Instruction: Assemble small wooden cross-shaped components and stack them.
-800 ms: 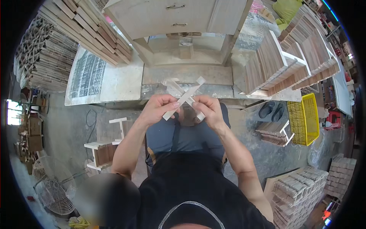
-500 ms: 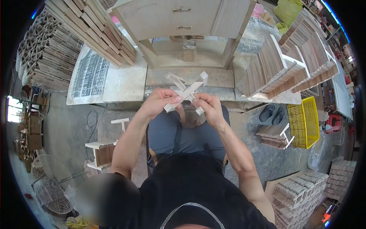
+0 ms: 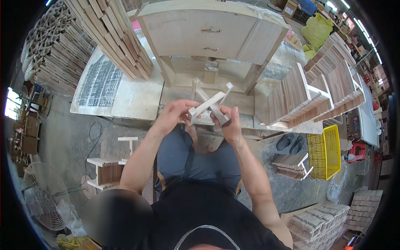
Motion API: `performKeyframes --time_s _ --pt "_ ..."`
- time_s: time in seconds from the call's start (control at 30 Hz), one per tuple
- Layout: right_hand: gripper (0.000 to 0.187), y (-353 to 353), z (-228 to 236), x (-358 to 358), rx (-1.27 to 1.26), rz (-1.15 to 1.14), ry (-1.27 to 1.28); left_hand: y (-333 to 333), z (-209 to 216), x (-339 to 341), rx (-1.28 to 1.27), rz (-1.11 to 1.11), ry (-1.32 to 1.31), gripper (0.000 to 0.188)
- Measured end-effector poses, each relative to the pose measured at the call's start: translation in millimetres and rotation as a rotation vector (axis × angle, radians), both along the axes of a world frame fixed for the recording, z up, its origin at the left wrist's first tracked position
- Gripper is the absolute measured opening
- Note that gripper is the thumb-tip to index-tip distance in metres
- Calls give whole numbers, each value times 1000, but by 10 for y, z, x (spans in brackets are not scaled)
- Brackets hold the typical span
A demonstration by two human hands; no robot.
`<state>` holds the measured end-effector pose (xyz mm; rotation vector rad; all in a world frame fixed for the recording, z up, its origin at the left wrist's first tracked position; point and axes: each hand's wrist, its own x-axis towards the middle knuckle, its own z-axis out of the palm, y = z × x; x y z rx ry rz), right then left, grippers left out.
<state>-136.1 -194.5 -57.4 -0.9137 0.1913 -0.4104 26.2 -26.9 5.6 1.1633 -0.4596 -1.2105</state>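
Note:
A small X-shaped wooden frame [image 3: 213, 101] of pale square bars is held up over my lap, in front of the bench edge. Its two front bars cross near the middle, and more bars reach back behind them. My left hand [image 3: 174, 116] has its fingers closed at the lower left end of one bar. On the other side, my right hand [image 3: 230, 126] curls its fingers round the lower right end, its thumb pointing up off the wood. Part of each hand's fingertips is hidden behind the frame.
On the bench [image 3: 137, 98] stands a box-like wooden stand [image 3: 183, 31] with two handles. Long wooden strips [image 3: 112, 37] lean at the left; slatted wooden pieces [image 3: 287, 98] are stacked at the right. A yellow basket [image 3: 323, 154], slippers [image 3: 291, 143] and a fan [image 3: 46, 196] are on the floor.
The wooden frame has tilted in my hands, so its bar ends now show more. My right thumb has lifted off the wood. The whole view has shifted, with the bench lower in it.

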Motion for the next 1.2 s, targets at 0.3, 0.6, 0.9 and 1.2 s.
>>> performKeyframes --time_s 0.3,0.6,0.9,1.2 --pt "40 -383 323 456 -947 -302 243 -449 -106 175 144 292 -1031 29" --pt "33 -829 367 851 -1506 -568 465 -1020 -368 706 71 400 -1099 29" --pt "41 -1059 334 1013 -1607 -498 502 -1178 -357 903 105 352 -1272 29" --pt "41 -987 371 985 -1599 -481 533 -1146 -299 857 139 340 -1240 28"
